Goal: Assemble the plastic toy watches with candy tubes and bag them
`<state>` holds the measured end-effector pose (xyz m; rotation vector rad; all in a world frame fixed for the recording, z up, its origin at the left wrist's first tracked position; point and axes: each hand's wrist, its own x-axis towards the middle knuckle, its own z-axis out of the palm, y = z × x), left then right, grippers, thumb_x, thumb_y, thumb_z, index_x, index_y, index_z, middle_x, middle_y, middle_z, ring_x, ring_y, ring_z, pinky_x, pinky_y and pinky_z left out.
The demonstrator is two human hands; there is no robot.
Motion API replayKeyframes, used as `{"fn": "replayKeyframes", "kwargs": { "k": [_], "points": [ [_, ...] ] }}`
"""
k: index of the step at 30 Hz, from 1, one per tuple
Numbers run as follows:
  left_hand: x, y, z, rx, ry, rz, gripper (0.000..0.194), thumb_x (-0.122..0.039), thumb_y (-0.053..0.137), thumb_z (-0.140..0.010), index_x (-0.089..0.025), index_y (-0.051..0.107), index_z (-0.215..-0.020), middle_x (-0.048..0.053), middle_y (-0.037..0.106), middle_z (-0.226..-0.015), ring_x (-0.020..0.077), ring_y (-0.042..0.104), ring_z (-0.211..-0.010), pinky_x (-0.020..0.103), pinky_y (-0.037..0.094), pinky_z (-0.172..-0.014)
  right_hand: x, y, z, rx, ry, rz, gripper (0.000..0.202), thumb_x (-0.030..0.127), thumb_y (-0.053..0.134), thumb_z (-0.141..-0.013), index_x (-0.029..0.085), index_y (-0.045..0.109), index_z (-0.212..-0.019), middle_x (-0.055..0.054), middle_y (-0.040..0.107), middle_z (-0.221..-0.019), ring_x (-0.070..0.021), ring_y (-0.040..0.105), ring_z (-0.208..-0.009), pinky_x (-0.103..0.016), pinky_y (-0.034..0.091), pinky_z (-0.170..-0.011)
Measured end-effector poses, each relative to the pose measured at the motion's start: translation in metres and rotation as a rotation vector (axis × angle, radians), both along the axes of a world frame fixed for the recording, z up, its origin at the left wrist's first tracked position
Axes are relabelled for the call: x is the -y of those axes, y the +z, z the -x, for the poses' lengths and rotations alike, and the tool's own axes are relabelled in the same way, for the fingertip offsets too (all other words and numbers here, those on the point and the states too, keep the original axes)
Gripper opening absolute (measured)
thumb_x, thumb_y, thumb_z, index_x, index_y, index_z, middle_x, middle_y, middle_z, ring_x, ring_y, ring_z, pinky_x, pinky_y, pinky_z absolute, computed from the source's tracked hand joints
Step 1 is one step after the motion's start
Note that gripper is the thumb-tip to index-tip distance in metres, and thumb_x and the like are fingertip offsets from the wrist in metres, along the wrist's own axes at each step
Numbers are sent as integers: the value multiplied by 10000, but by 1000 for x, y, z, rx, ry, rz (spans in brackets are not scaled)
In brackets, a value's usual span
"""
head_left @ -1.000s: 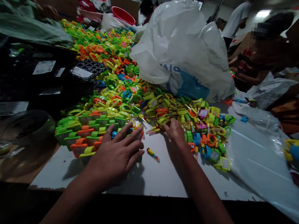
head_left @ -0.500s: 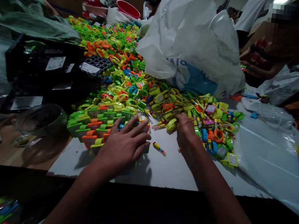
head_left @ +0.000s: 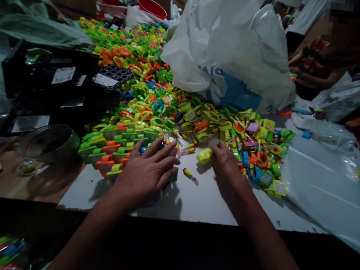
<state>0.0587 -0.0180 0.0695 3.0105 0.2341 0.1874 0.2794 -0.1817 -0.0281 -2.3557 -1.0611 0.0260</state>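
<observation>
My left hand (head_left: pixel 149 166) lies with fingers spread over the near right end of a block of toy watches (head_left: pixel 112 148) stacked in rows, green, orange and yellow. My right hand (head_left: pixel 228 161) pinches a yellow toy watch (head_left: pixel 204 156) just above the white board. Between my hands a small clear tube with coloured contents (head_left: pixel 191 176) lies on the board. More such tubes (head_left: pixel 187 149) lie by my left fingertips. Loose toy watches (head_left: pixel 262 163) in several colours are heaped right beside and behind my right hand.
A large white plastic bag (head_left: pixel 231 48) stands behind the heap. Black trays (head_left: pixel 50 87) and a clear bowl (head_left: pixel 48 142) are at the left. Clear plastic sheeting (head_left: pixel 319 184) covers the right side. Another person (head_left: pixel 321 69) works at the far right.
My right hand has drawn the yellow toy watch slightly toward me, away from the heap. My left hand has stayed on the stacked rows. The view has shifted a little.
</observation>
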Motion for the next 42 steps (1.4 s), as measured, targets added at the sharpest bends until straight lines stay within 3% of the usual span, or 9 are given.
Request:
{"fn": "replayKeyframes", "kwargs": {
  "k": [3,7,10,15,21,29,33,38,42],
  "points": [
    [0,0,0,-3,-5,3,346,-470,372,-936,-393,597,-1188,-66,349,-1511,289,266,-1428,611,172,-1139,-1,-2,28,-133,12,-202,86,209,461,-835,202,547,-833,-65,593,-900,-186,555,-808,-311,450,-713],
    [-1,-2,-1,13,-9,-6,355,-440,371,-941,-421,555,-1243,-71,373,-1498,277,267,-1429,606,185,-1134,-17,-8,79,-691,97,-503,242,390,559,-836,207,499,-984,-10,643,-806,-153,611,-680,-289,508,-633],
    [-1,-2,-2,8,-9,-18,370,-449,340,-946,-393,578,-1224,-66,367,-1502,277,261,-1432,607,188,-1134,-38,-16,101,-827,153,-627,258,350,610,-792,203,519,-983,-18,673,-850,-159,650,-746,-280,537,-670],
    [-1,-1,-2,-19,-7,-40,415,-460,291,-951,-363,559,-1253,-58,347,-1513,286,242,-1438,625,190,-1128,-55,-23,99,-822,180,-663,309,289,618,-735,196,550,-1021,-31,681,-999,-169,640,-926,-293,530,-817],
    [-3,-3,-1,-41,-13,-69,421,-451,276,-955,-398,498,-1308,-74,317,-1520,274,217,-1446,626,192,-1125,-51,-18,92,-804,87,-580,243,327,577,-793,182,592,-987,-31,692,-903,-161,640,-808,-294,528,-737],
    [-5,-4,-2,-39,-36,-83,500,-374,325,-937,-422,287,-1434,-50,295,-1532,296,209,-1445,646,197,-1114,-52,-30,96,-374,269,-444,257,202,480,-814,174,545,-1061,-77,646,-986,-174,604,-852,-312,522,-768],
    [-2,-1,-2,-63,-45,-115,561,-291,352,-920,-460,224,-1439,-27,295,-1539,324,212,-1439,697,196,-1084,-56,-37,107,-217,317,-465,300,158,426,-835,164,526,-1118,-116,624,-1080,-206,594,-980,-348,518,-852],
    [2,1,-2,-78,-42,-175,536,-290,341,-940,-450,229,-1439,87,209,-1569,342,207,-1434,722,221,-1049,-58,-38,114,-169,302,-493,283,100,438,-791,173,550,-1042,-107,622,-998,-221,598,-890,-369,527,-797],
    [3,0,-3,-92,-24,-187,548,-289,355,-928,-411,241,-1449,88,226,-1566,339,204,-1436,727,211,-1053,-53,-31,112,-259,281,-499,295,133,462,-805,171,520,-1091,-89,613,-985,-201,577,-829,-346,513,-748]
  ]
}}
